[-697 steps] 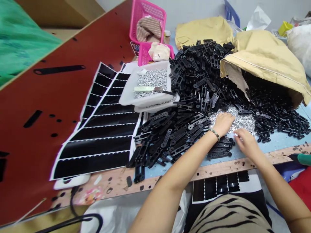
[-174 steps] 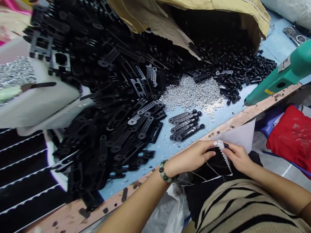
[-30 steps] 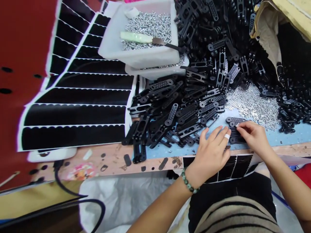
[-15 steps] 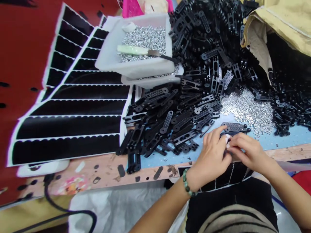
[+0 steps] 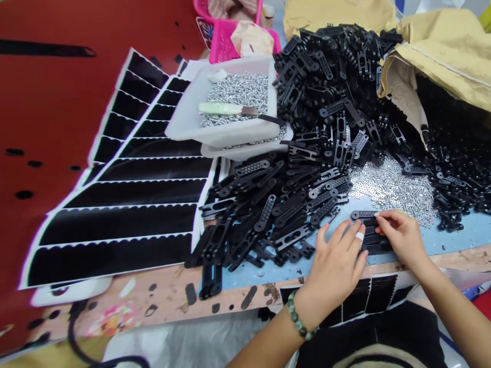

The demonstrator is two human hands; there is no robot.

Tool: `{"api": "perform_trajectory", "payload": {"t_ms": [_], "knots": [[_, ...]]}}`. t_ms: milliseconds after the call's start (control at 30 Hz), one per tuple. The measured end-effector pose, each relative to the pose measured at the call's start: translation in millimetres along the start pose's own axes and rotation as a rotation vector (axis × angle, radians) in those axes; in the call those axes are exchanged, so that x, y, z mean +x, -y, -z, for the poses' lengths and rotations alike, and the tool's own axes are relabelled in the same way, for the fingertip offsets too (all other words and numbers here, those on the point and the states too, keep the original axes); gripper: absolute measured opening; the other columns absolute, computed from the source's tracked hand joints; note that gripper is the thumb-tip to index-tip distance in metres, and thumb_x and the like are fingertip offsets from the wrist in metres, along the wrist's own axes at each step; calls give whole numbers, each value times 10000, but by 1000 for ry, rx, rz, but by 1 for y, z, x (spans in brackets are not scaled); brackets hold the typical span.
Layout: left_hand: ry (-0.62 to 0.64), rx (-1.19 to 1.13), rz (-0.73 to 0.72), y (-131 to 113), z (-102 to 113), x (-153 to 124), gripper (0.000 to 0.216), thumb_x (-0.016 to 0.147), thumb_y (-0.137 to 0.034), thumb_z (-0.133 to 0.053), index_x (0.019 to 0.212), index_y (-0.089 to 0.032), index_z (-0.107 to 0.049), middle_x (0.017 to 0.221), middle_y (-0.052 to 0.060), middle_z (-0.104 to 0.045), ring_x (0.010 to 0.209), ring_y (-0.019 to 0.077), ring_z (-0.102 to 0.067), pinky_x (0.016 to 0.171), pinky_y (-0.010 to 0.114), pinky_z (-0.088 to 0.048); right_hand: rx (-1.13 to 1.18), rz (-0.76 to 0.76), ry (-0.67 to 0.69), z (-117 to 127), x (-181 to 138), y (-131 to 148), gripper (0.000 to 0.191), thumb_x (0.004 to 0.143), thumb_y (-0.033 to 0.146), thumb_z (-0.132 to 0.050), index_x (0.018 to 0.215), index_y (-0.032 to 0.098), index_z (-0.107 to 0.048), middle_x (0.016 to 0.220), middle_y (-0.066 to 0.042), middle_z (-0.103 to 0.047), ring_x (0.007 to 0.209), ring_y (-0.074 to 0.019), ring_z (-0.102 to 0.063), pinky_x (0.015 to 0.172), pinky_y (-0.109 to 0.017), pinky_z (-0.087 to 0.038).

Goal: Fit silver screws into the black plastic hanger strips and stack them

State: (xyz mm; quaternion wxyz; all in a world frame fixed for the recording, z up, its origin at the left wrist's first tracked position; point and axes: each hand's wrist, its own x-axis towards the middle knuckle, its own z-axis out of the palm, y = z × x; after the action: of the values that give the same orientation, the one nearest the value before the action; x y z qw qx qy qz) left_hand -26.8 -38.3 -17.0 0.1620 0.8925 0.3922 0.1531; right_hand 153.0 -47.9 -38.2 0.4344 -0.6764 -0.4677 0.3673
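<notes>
My left hand (image 5: pixel 337 260) lies with its fingers spread, fingertips touching the left ends of a short row of black plastic arms (image 5: pixel 371 239) near the table's front edge. White tape (image 5: pixel 359 236) is wrapped round one of its fingers. At the right ends of the same row, my right hand (image 5: pixel 404 237) is closed in a pinch; whatever is between thumb and forefinger is too small to make out. The top arm in the row, a perforated one (image 5: pixel 362 214), runs from above the left fingertips to the right fingertips. The right fingers cover part of the row.
A heap of black plastic arms (image 5: pixel 264 204) spreads to the left. Behind my hands lies a pile of small silver screws and nuts (image 5: pixel 399 186). A white bin (image 5: pixel 184 122) holds screws and a green-handled knife (image 5: pixel 220 108). Black adhesive sheets (image 5: pixel 118 220) lie left; a yellow sack (image 5: pixel 448 56) stands right.
My hands have moved apart from the white tape on my left finger. Both now rest at the row of black arms, the right one pinching at its end. The view has tilted up.
</notes>
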Motion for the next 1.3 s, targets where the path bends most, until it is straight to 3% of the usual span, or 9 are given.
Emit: {"api": "perform_trajectory", "payload": {"t_ms": [433,667,800,867,967,1067,1167,1233,1300], "knots": [[27,4,-13,1,2,2,359,953,-274,-398,1265,-162,-535,1322,96,-557,1206,273,-487,1035,537,-272,-46,51,-21,-3,2,-1,204,840,365,-569,833,184,-662,795,-37,-629,567,-146,-642,570,-290,-529],[20,48,-14,-3,0,12,378,918,-241,-452,1281,-177,-534,1244,105,-603,1119,274,-542,1017,538,-301,-502,216,-15,2,10,6,78,850,223,-528,807,197,-587,712,-23,-599,638,-171,-583,621,-304,-478],[13,87,-16,-5,-2,12,381,915,-211,-455,1284,-164,-534,1232,119,-603,1120,274,-545,1023,535,-295,-764,305,-52,14,3,12,153,887,301,-534,971,190,-598,887,-89,-600,774,-229,-585,613,-341,-485],[6,106,-17,-6,-5,10,377,912,-199,-460,1279,-175,-542,1239,121,-597,1120,276,-549,1023,532,-300,-799,452,-14,18,-7,11,213,897,315,-538,1071,210,-604,1022,-117,-606,908,-253,-580,747,-404,-504],[-5,119,-28,-6,-10,9,371,917,-192,-449,1274,-184,-550,1263,127,-584,1134,283,-544,1021,536,-301,-860,621,123,20,-22,7,266,896,307,-556,1152,250,-601,1253,-113,-566,1114,-285,-518,972,-533,-405],[-3,126,-32,-5,-13,10,380,926,-202,-443,1295,-174,-527,1269,142,-580,1140,288,-540,1015,544,-297,-920,559,69,25,-30,5,238,903,273,-538,1123,241,-622,1350,-109,-513,1201,-316,-463,1004,-589,-357],[14,120,-21,-6,-10,13,367,929,-209,-449,1287,-174,-525,1268,146,-578,1152,292,-532,1014,552,-284,-785,532,-39,43,-38,10,240,922,250,-484,1121,202,-609,1336,-137,-513,1205,-307,-474,992,-556,-391],[5,91,-22,-9,-4,13,376,927,-201,-447,1298,-171,-504,1278,150,-566,1181,296,-512,1016,554,-282,-675,529,29,59,-47,13,305,911,279,-498,1197,190,-555,1266,-144,-557,1154,-285,-520,959,-504,-439],[-20,28,-42,-16,2,12,405,924,-202,-446,1326,-163,-465,1300,157,-541,1214,295,-481,1009,532,-312,-658,486,181,72,-60,12,413,881,305,-537,1274,185,-492,1137,-128,-625,1046,-272,-578,921,-489,-468]]}}
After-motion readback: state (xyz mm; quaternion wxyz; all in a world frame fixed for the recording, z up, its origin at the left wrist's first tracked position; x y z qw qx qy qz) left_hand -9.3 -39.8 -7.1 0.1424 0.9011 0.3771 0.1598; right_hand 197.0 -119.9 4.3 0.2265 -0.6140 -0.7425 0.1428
